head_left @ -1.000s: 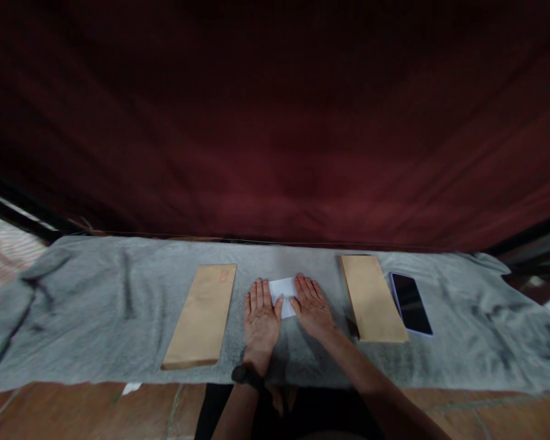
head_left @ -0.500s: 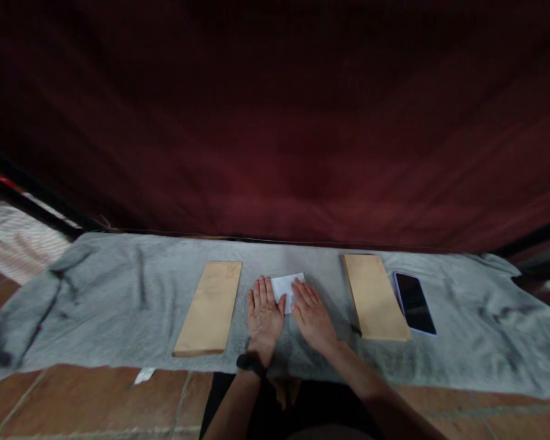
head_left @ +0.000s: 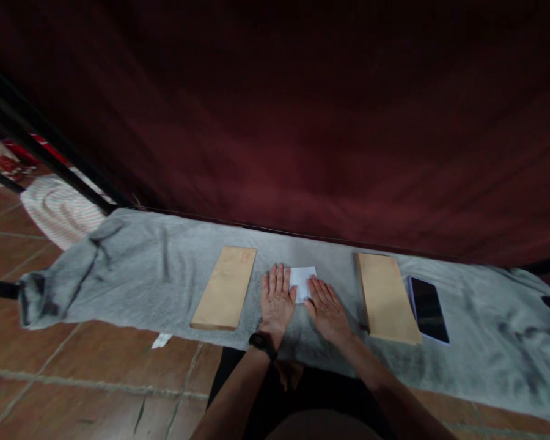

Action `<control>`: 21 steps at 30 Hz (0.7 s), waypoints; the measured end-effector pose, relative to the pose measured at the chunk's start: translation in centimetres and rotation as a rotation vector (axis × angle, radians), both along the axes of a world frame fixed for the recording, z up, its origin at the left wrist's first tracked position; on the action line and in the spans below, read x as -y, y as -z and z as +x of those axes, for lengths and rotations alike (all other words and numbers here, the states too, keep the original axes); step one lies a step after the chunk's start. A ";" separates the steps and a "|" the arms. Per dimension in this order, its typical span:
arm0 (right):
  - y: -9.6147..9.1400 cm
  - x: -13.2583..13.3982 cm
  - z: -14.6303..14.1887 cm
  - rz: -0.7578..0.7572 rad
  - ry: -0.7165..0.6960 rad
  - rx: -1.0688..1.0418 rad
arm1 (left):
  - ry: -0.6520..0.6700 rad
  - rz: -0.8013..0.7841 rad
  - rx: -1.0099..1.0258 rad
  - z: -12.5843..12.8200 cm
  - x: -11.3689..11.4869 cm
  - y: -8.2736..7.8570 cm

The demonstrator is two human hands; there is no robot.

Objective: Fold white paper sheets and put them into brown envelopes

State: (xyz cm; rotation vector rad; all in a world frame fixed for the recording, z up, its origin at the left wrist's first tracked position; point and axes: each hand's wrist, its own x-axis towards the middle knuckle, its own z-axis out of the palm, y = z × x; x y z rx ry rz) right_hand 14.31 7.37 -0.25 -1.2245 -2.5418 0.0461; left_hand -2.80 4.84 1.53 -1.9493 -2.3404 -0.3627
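Observation:
A small white piece of paper (head_left: 303,278) lies flat on the grey cloth (head_left: 174,269), between my two hands. My left hand (head_left: 277,300) rests palm down, fingers spread, with its thumb at the paper's left edge. My right hand (head_left: 327,308) also lies flat, its fingertips over the paper's right edge. Both hands look open and grip nothing. To the left of my hands lies a stack of brown envelopes (head_left: 224,287). Another brown stack (head_left: 387,297) lies to the right.
A phone (head_left: 429,308) with a dark screen lies beside the right stack. Behind the cloth hangs a dark red curtain (head_left: 275,140). Black metal bars (head_left: 50,159) and a striped cloth (head_left: 64,211) are at the left. A white scrap (head_left: 162,340) lies on the tiled floor (head_left: 101,360).
The view has turned, so things sit further right and tilted. My right hand has slid toward the paper's right edge, uncovering more of it. The left hand stays flat beside it.

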 end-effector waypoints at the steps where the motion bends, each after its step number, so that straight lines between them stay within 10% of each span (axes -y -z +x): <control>1: 0.0 0.0 0.2 -0.006 0.009 0.012 | 0.003 -0.002 0.002 0.0 0.0 0.0; 21: -0.7 -0.1 1.0 -0.010 0.048 0.087 | 0.308 0.114 0.012 1.1 4.0 1.2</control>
